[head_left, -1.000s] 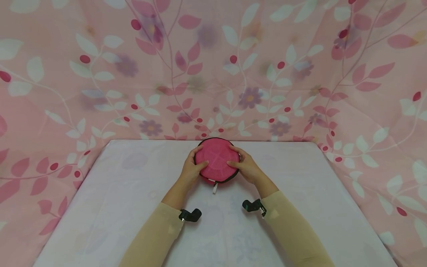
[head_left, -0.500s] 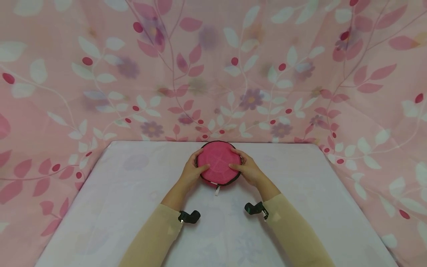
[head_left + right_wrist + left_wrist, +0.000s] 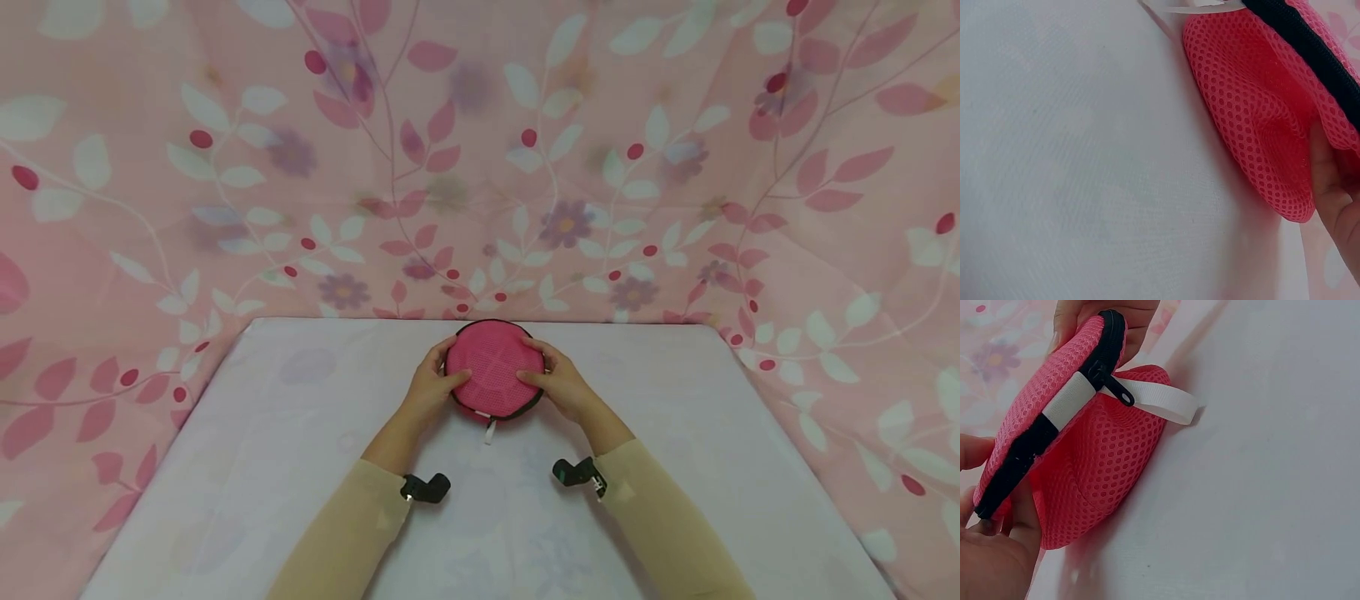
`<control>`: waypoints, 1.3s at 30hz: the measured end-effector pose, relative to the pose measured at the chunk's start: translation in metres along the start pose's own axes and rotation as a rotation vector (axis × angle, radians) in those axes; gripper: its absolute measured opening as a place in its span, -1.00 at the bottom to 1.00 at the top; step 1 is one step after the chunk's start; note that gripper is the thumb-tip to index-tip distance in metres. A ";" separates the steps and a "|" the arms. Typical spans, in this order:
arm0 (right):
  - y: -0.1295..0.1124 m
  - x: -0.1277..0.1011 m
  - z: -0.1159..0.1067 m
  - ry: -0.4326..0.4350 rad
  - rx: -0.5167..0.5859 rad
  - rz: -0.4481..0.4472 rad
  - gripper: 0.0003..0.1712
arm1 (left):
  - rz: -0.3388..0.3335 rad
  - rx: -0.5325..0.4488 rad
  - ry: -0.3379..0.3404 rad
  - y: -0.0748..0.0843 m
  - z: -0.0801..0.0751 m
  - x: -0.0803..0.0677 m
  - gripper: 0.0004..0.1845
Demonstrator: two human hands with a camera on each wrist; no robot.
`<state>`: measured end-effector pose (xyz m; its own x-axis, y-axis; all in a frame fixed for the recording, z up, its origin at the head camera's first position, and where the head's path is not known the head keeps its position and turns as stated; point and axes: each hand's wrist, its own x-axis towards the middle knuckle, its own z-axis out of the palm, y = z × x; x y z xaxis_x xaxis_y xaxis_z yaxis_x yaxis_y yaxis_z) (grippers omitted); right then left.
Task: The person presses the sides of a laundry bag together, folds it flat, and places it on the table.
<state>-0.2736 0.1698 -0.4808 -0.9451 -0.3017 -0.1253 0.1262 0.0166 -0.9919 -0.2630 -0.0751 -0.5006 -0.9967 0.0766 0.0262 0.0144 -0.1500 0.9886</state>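
Since the left hand point(image 3: 431, 384) and right hand point(image 3: 563, 382) grip opposite sides of that pink mesh pouch point(image 3: 495, 362), the soft mesh buckling could make it slip, imo. It's near the far edge of the surface point(image 3: 300, 467), so overreaching might bump the floral cloth point(image 3: 480, 179).
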 end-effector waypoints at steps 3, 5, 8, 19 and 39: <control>0.000 0.002 0.002 -0.021 -0.003 -0.016 -0.18 | 0.001 0.010 0.010 0.002 -0.002 0.000 -0.24; 0.000 0.003 0.003 -0.030 -0.002 -0.024 -0.18 | 0.002 0.014 0.020 0.004 -0.003 0.000 -0.25; 0.000 0.003 0.004 -0.027 -0.015 -0.022 -0.18 | 0.011 0.029 0.015 0.005 -0.004 0.000 -0.25; -0.001 -0.004 0.003 0.006 -0.214 -0.065 -0.21 | 0.013 0.052 0.003 0.003 -0.006 -0.003 -0.25; -0.018 -0.018 0.018 0.133 -0.924 -0.311 -0.27 | 0.243 0.585 0.085 0.014 -0.005 -0.011 -0.40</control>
<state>-0.2536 0.1578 -0.4603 -0.9297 -0.3101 0.1985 -0.3654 0.7104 -0.6015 -0.2520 -0.0831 -0.4880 -0.9619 0.0262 0.2720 0.2584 0.4111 0.8742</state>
